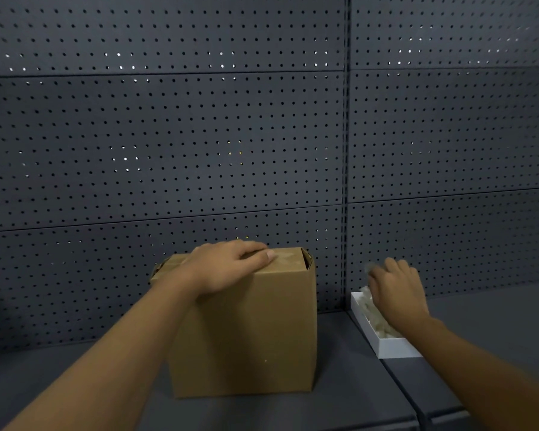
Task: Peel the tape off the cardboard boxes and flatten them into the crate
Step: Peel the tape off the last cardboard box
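– Where's the cardboard box (243, 331) sitting?

– Upright on the dark grey shelf (333, 405), its back close to the perforated wall panel (199, 135). Its top flaps are folded down, and the flap at the right corner gapes a little.

– And the hands?

– The left hand (227, 265) lies across the top of the box, palm down. The fingers bend over the far part of the lid and the thumb lies along the front edge. It presses there rather than gripping anything.

– The right one?

– To the right of the box, the right hand (397, 290) hovers over a shallow white tray (386, 346), fingers curled downward. Something pale and blurred shows at its fingertips; I cannot tell whether it is pinching it.

– What's in the tray?

– A heap of crumpled, whitish, translucent stuff, perhaps tape (375, 318). The tray stands on the shelf just beside the box, right of the seam between the two shelf sections
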